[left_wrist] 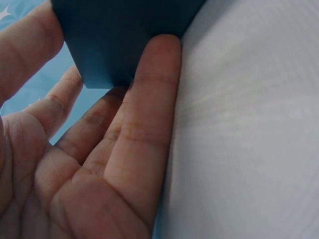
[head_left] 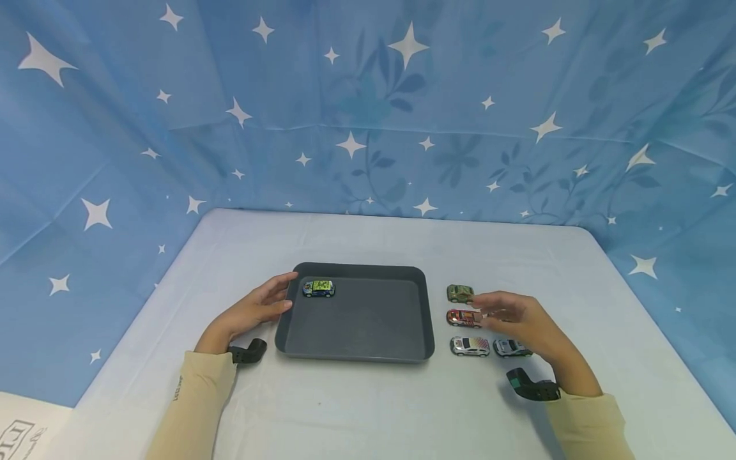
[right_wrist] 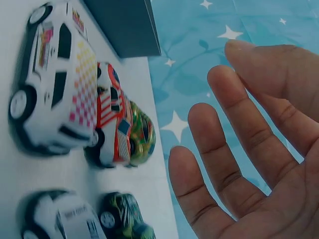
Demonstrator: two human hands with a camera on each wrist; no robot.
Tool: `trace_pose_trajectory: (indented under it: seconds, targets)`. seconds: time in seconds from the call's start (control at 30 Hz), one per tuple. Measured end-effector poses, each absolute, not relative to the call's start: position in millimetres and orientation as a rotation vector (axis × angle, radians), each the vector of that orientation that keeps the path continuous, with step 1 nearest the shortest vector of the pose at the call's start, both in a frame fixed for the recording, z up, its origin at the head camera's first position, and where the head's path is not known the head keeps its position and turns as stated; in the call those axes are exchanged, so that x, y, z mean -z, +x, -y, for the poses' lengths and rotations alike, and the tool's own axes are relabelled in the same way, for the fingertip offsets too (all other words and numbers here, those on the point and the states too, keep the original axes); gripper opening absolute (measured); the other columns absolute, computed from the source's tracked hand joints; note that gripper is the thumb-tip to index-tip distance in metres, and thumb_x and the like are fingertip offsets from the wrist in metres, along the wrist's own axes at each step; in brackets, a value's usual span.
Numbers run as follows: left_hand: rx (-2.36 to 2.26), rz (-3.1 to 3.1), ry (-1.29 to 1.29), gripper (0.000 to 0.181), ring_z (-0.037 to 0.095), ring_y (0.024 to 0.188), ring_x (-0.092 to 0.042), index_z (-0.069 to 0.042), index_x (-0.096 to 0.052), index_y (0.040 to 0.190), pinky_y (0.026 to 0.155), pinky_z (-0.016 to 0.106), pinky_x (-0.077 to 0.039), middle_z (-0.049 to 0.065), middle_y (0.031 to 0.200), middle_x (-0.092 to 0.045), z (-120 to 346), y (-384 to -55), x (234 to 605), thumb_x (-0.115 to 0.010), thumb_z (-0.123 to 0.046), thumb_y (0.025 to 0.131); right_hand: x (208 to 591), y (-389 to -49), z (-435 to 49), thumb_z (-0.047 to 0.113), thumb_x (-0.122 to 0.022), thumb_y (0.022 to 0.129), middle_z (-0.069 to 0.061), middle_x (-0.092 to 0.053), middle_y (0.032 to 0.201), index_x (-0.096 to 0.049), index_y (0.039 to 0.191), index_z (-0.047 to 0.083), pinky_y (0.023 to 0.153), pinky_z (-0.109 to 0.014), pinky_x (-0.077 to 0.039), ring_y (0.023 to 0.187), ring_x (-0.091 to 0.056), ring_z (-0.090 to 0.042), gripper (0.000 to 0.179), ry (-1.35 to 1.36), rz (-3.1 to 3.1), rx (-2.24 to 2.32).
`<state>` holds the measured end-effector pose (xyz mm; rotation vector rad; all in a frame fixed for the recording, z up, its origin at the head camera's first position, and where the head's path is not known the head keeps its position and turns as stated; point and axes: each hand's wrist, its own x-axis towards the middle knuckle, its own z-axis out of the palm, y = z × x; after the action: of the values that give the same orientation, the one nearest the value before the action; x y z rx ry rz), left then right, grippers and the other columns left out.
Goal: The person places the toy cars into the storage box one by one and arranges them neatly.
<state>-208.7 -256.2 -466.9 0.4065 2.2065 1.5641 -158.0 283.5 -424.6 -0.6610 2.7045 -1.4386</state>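
Observation:
A dark grey tray (head_left: 359, 322) lies on the table, with a green-and-blue toy car (head_left: 319, 289) in its far left corner. My left hand (head_left: 253, 310) touches the tray's left side, its fingers extended along the wall. Over the toy cars right of the tray, my right hand (head_left: 523, 319) hovers with spread, relaxed fingers and holds nothing. Nearest to it are a camouflage toy car (head_left: 458, 293), a red toy car (head_left: 462, 318), a white checkered toy car (head_left: 468, 346) and a silver-blue toy car (head_left: 510, 347). A dark green patterned toy car (right_wrist: 122, 214) shows in the right wrist view.
A white cloth (head_left: 345, 409) covers the table. Behind it hangs a blue curtain (head_left: 368, 83) with white stars. Black wrist cameras sit on both wrists, and a printed pale item (head_left: 29, 428) shows at the lower left corner.

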Motion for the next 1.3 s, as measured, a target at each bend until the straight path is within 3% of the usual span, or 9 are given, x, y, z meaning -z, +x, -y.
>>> trace_pose_trajectory:
  seconds: [0.23,0.5,0.77,1.0,1.13,1.23,1.3]
  targets:
    - [-1.559,-2.200,0.431,0.077,0.058,0.159,-0.017,-0.002,-0.021,0.172,0.120,0.071,-0.034,0.032,0.176,-0.015,256.2,-208.9,466.2,-0.063,-0.023,0.111,426.5,-157.0,-292.1,-0.003,-0.075,0.098,-0.020,-0.075,0.124,-0.074,0.129,-0.004,0.091,-0.020,-0.057,0.109,-0.069,-0.002,0.031,-0.624,-2.773,1.378]
    - [-1.563,-2.200,0.432,0.077,0.058,0.159,-0.016,-0.002,-0.021,0.172,0.121,0.071,-0.033,0.030,0.177,-0.013,256.7,-209.5,467.4,-0.064,-0.023,0.111,429.6,-158.4,-303.3,-0.002,-0.077,0.097,-0.019,-0.075,0.127,-0.074,0.129,-0.003,0.089,-0.020,-0.056,0.110,-0.066,0.004,0.033,-0.602,-2.820,1.340]
    - [-1.566,-2.190,0.429,0.077,0.058,0.159,-0.016,-0.003,-0.021,0.172,0.120,0.071,-0.033,0.031,0.176,-0.013,256.7,-209.8,466.5,-0.063,-0.024,0.111,434.5,-160.2,-307.9,0.000,-0.079,0.096,-0.022,-0.074,0.128,-0.075,0.127,-0.003,0.097,-0.008,-0.042,0.116,-0.053,0.020,0.031,-0.549,-2.846,1.311]
    - [-1.555,-2.200,0.444,0.077,0.058,0.159,-0.016,-0.002,-0.020,0.172,0.121,0.071,-0.034,0.031,0.176,-0.013,256.2,-209.0,465.8,-0.063,-0.024,0.111,437.2,-160.8,-314.4,0.004,-0.079,0.097,-0.022,-0.073,0.132,-0.076,0.127,-0.002,0.102,-0.009,-0.039,0.120,-0.045,0.025,0.031,-0.498,-2.875,1.256]
    - [-1.552,-2.201,0.445,0.077,0.058,0.159,-0.016,-0.002,-0.019,0.172,0.120,0.071,-0.034,0.031,0.176,-0.013,256.7,-209.4,466.0,-0.062,-0.023,0.112,439.4,-162.3,-319.6,0.003,-0.079,0.097,-0.025,-0.071,0.134,-0.074,0.129,-0.004,0.118,-0.046,-0.047,0.120,-0.042,0.027,0.032,-0.474,-2.877,1.250]
    - [-1.563,-2.192,0.438,0.077,0.058,0.159,-0.015,-0.003,-0.020,0.172,0.120,0.072,-0.033,0.030,0.177,-0.012,257.2,-209.6,466.5,-0.062,-0.023,0.112,441.4,-163.9,-323.9,0.003,-0.079,0.097,-0.027,-0.070,0.135,-0.073,0.129,-0.006,0.109,-0.076,-0.040,0.118,-0.039,0.028,0.034,-0.450,-2.872,1.249]
    - [-1.565,-2.191,0.434,0.077,0.058,0.160,-0.015,-0.003,-0.020,0.172,0.120,0.072,-0.033,0.030,0.177,-0.012,257.3,-209.6,467.2,-0.063,-0.023,0.112,442.9,-164.7,-327.1,0.002,-0.079,0.097,-0.028,-0.070,0.135,-0.072,0.129,-0.007,0.109,-0.077,-0.039,0.117,-0.038,0.029,0.034,-0.439,-2.868,1.245]
